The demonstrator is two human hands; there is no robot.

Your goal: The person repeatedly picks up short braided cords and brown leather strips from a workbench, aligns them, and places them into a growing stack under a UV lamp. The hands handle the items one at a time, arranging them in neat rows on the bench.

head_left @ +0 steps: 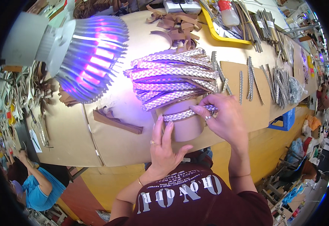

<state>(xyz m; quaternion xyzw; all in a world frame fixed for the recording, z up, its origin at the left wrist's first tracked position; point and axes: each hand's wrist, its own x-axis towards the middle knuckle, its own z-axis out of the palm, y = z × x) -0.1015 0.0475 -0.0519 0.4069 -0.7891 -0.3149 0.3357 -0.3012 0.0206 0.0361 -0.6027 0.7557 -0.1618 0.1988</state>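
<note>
A silvery braided strap [179, 115] with brown edging lies across a smooth beige, rounded block [188, 132] near the table's front edge. My right hand [224, 115] pinches the strap toward its right end between thumb and fingers. At the other end, my left hand [163, 148] has its fingers stretched out and thumb apart, the fingertips resting by the strap's left tip. Just beyond the block is a thick pile of similar braided straps [174, 71], lit purple on the left. Part of the strap is hidden under my right fingers.
A ribbed metal lamp [94, 58] leans in from the upper left. Brown strips [117, 121] and curled brown scraps [175, 26] lie on the cardboard-covered table [123, 145]. Thin braided pieces [281, 86] and a yellow tray [224, 38] are to the right. A person in blue [44, 190] is at lower left.
</note>
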